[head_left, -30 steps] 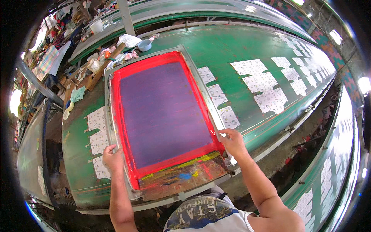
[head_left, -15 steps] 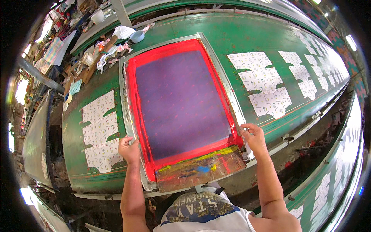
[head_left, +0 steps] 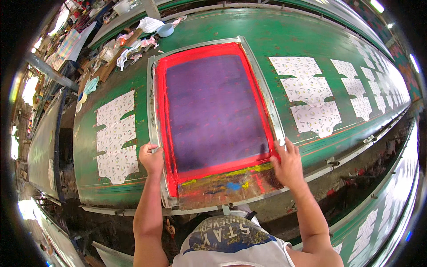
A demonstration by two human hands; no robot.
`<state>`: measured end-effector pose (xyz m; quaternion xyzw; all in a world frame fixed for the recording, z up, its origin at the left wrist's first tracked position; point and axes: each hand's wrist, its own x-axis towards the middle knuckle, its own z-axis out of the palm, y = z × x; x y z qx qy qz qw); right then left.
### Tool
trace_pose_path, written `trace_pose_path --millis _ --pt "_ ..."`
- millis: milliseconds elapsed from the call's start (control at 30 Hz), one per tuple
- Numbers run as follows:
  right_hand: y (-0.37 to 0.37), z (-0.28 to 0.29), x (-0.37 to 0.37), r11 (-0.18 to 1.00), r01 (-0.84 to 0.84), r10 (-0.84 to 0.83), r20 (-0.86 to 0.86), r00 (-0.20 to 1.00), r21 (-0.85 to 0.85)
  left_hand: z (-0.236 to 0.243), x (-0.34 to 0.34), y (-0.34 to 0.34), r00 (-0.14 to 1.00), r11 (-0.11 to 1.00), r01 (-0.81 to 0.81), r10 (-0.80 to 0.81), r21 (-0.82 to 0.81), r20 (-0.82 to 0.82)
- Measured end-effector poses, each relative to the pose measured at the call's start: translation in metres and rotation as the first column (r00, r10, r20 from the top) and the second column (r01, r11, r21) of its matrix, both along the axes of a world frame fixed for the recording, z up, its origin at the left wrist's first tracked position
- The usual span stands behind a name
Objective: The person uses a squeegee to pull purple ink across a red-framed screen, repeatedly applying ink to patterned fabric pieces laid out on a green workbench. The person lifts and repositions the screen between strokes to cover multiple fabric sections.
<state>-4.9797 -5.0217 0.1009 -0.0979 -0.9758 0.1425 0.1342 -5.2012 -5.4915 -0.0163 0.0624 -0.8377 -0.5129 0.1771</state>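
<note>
A large screen-printing frame [head_left: 263, 91] lies on the long green table, its mesh purple [head_left: 213, 111] inside a bright red border. Across its near end sits a brown board [head_left: 227, 190] stained with yellow, blue and red paint. My left hand [head_left: 151, 159] is closed on the frame's left rail near the front, fingers curled and thumb pressed in. My right hand [head_left: 290, 164] is at the right rail, its fingers spread over the edge and the thumb reaching toward the red border. What lies under the mesh is hidden.
White patterned fabric pieces lie flat left of the frame [head_left: 116, 138] and in a row to its right [head_left: 309, 98]. Rags [head_left: 129, 55], a wooden plank and a pale blue bowl [head_left: 165, 30] clutter the far left. A metal rail [head_left: 351, 149] runs along the table's near edge.
My right hand has gone from curled fingers to spread ones and moved slightly inward over the rail. The frame sits a little farther from the left fabric piece. The view has shifted.
</note>
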Motion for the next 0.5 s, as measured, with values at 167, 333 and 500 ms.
trace_pose_path --millis 167,333,500 --pt "-0.068 0.027 0.031 0.711 -0.643 0.686 0.078 0.723 -0.286 -0.007 -0.001 0.002 1.0 0.997 -0.007 0.005 -0.073 -0.028" --pt "-0.104 0.039 0.027 0.781 -0.623 0.617 0.197 0.762 -0.035 -0.005 0.001 0.004 0.997 0.973 -0.024 0.006 -0.23 -0.079" --pt "-0.146 0.047 0.003 0.813 -0.581 0.565 0.184 0.804 0.044 0.005 0.006 0.011 0.994 0.95 -0.055 0.024 -0.307 -0.104"
